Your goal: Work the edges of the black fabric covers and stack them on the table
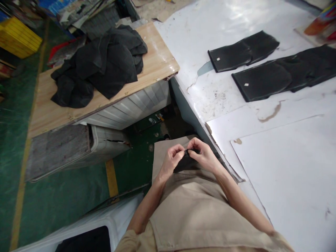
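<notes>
In front of my waist, both hands pinch the edge of a piece of black fabric (186,165). My left hand (172,161) has thumb and forefinger pressed together at the edge's left end. Close beside it, my right hand (203,155) grips the same edge between thumb and fingers. Most of the fabric hangs low against my beige apron (210,213), partly hidden by my hands. On the white table to the right lie two flat black folded pieces, a shorter piece (233,56) and a longer piece (275,75), each bearing a small white mark.
A heap of black cloth (105,63) covers part of a wooden board (157,52) at the left. The white table (288,168) has a torn front edge. A white bin (123,210) with dark contents stands lower left. A yellow crate (19,36) is far left.
</notes>
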